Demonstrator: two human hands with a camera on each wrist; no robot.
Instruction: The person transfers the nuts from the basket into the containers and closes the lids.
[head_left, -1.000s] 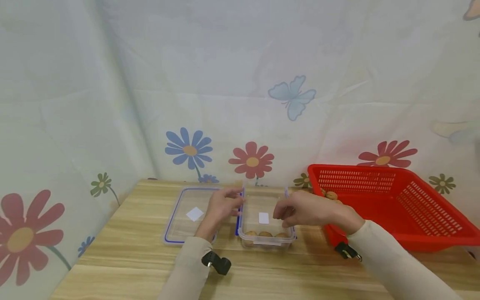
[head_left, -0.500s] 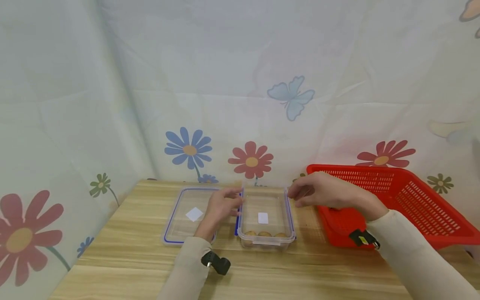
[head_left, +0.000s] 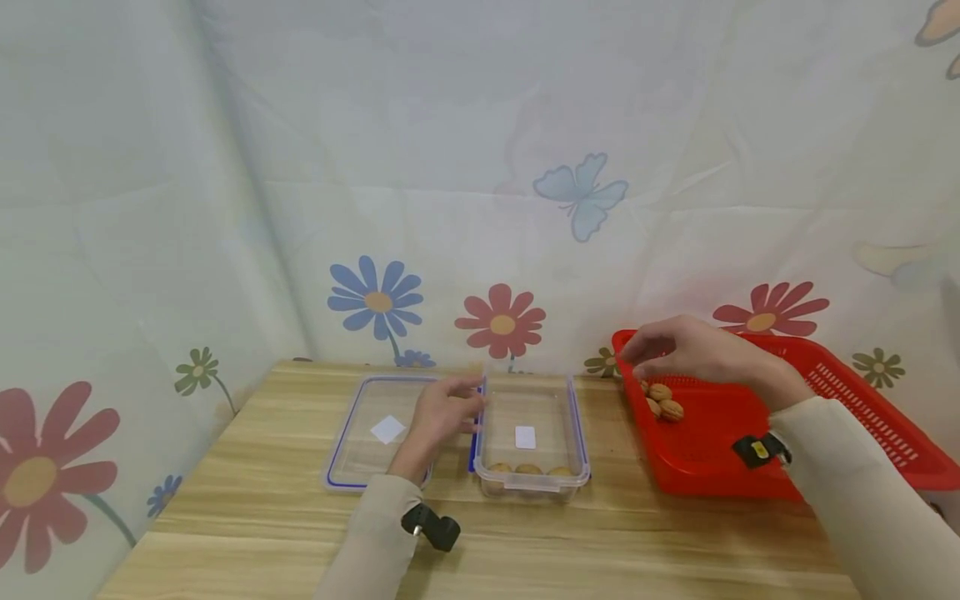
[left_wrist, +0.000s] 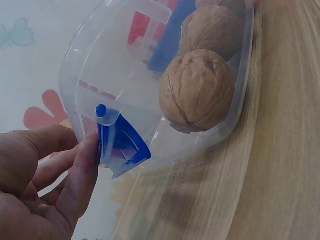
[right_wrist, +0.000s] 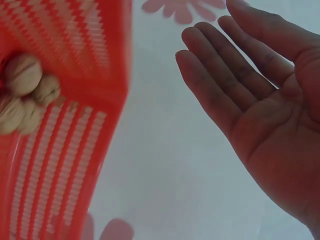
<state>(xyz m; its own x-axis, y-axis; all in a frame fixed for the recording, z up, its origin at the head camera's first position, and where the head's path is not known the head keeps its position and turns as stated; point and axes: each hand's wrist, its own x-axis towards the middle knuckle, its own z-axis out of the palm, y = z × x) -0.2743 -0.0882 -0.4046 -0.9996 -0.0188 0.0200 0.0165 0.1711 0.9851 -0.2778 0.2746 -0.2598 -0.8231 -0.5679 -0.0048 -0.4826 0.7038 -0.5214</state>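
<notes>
A clear plastic food container (head_left: 525, 481) with blue latches stands on the table, and walnuts (head_left: 527, 469) line its near end. My left hand (head_left: 441, 414) is at its left side, fingertips touching the rim next to a blue latch (left_wrist: 122, 142). Large walnuts (left_wrist: 197, 90) show through the wall in the left wrist view. Above the left part of a red plastic basket (head_left: 660, 454) hovers my right hand (head_left: 686, 350); its fingers are extended and hold nothing in the right wrist view. Several walnuts (head_left: 663, 402) lie in the basket's left end.
The container's clear lid (head_left: 360, 450), with a blue seal and a white label, lies flat to the left. A flowered curtain (head_left: 450, 208) hangs behind the wooden table (head_left: 525, 550). Bare wood shows between container and basket.
My right hand has moved right and up from over the container, across the gap, to above the basket's left end. The left hand has stayed at the container's rim.
</notes>
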